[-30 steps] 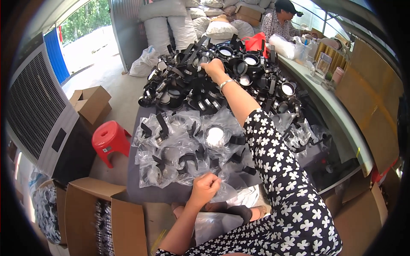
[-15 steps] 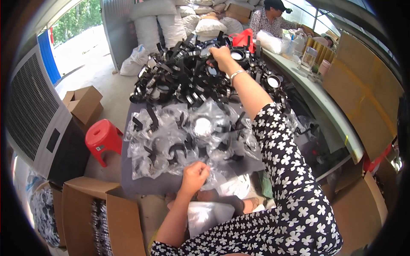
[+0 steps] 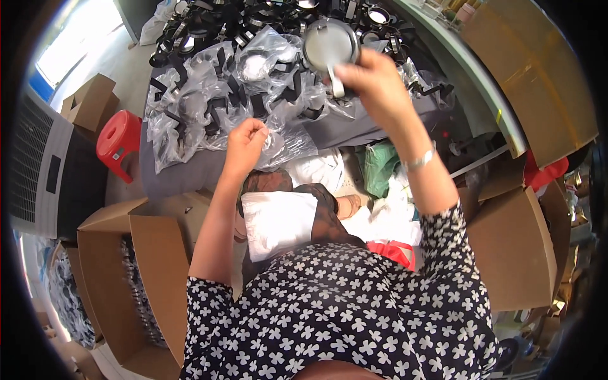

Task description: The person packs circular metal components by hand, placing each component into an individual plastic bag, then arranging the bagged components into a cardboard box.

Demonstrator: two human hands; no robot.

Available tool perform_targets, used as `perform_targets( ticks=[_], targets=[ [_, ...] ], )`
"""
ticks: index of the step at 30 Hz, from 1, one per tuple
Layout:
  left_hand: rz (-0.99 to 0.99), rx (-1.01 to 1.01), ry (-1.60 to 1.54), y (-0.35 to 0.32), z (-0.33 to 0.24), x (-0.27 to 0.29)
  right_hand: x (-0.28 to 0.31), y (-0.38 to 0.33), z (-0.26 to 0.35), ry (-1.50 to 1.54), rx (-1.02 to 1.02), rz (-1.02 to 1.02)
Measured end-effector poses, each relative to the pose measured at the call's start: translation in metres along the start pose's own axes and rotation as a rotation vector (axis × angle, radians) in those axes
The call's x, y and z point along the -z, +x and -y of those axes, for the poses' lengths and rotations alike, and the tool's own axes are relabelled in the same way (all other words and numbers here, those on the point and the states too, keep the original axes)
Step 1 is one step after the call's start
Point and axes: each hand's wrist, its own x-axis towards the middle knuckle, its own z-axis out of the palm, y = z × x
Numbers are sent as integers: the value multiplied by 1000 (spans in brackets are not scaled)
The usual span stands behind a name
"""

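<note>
My right hand [image 3: 380,88], blurred by motion, is closed on the edge of a round black-rimmed piece [image 3: 326,45]. This piece has a pale disc face and a light tab hanging below it; its exact kind cannot be made out. It is held up above the table's right half. My left hand [image 3: 246,142] is closed in a pinch on a clear plastic bag [image 3: 273,144] at the table's near edge. Beyond it lie several bagged black pieces [image 3: 209,111] in crumpled clear plastic. A stack of clear bags [image 3: 278,218] rests on my lap.
A heap of loose black pieces [image 3: 215,22] covers the table's far part. On the left stand a red stool [image 3: 119,136], an air cooler [image 3: 38,164] and an open carton [image 3: 101,272]. Another carton [image 3: 513,253] and a long bench [image 3: 468,69] stand on the right.
My right hand has come back from the far heap toward me, bringing the round black-rimmed piece. The view has tilted downward. My left hand stays pinched by the table's near edge.
</note>
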Motion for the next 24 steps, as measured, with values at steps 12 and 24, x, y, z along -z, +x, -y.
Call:
perform_targets(
  ticks=[12, 24],
  targets=[
    [208, 346, -739, -68, -80, -16, -23, -97, -67, 543, -219, 255],
    [266, 598, -598, -86, -65, -8, -27, -93, -68, 239, -349, 404]
  ],
)
